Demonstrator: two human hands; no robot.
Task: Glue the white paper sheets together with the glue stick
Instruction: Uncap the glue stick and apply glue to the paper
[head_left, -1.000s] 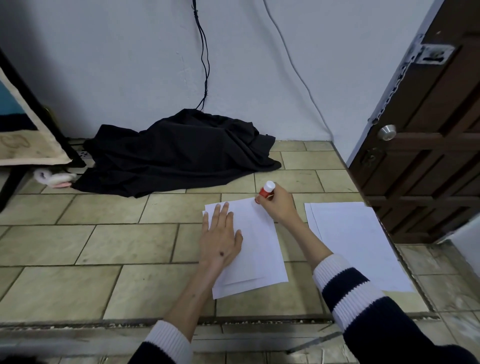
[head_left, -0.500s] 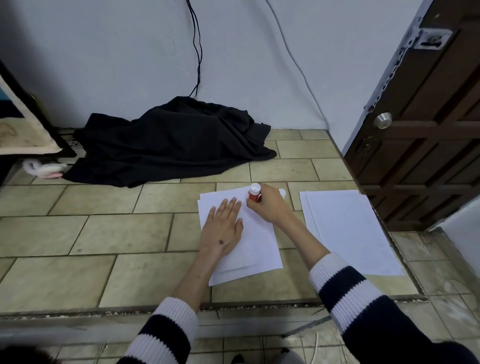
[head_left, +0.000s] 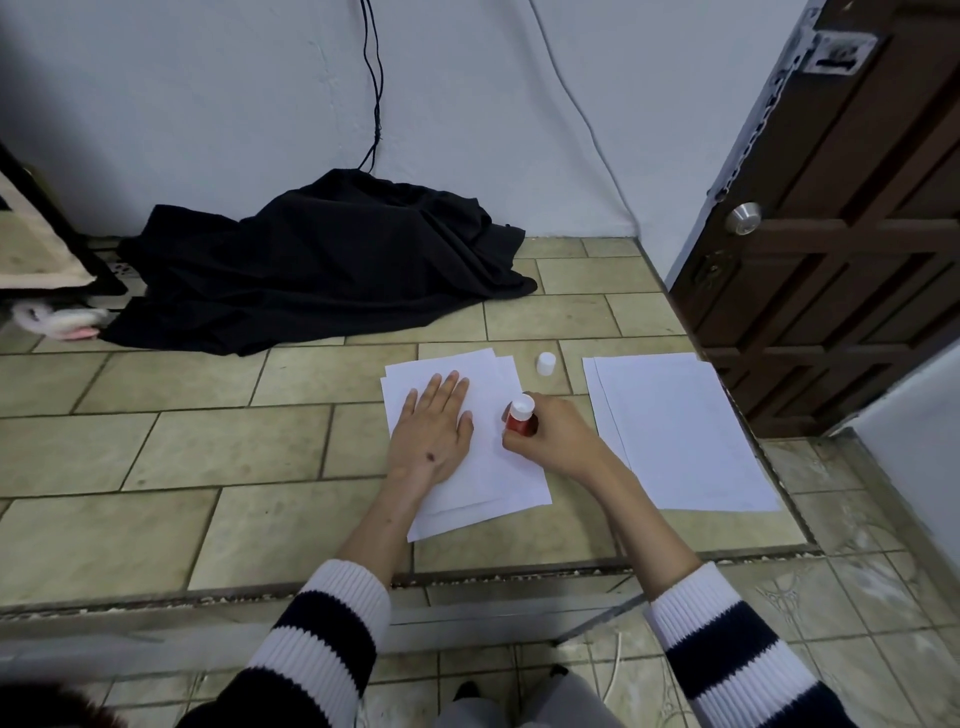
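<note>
Glue stick (head_left: 521, 416) is in the right hand (head_left: 558, 436), fingers wrapped round the red body. Long axis is close to upright, white end up and tipped slightly away from the person; the lower end sits against the right edge of the paper stack (head_left: 498, 467), though actual contact is hidden by the fingers. Left hand (head_left: 434, 431) lies flat on the stack, palm down, fingers spread and pointing away, gripping nothing, just pressing the sheets to the tiled floor (head_left: 208, 457). The stack is a few white sheets, slightly fanned, long side running away from the person. White cap (head_left: 546, 363) stands on a tile just beyond the stack's far right corner, clear of both hands. Second paper pile (head_left: 675, 431) lies to the right, apart from the first, near the brown door (head_left: 857, 260). Black cloth (head_left: 322, 265) is heaped against the wall, well beyond the sheets. Nothing sits between hands and paper.
</note>
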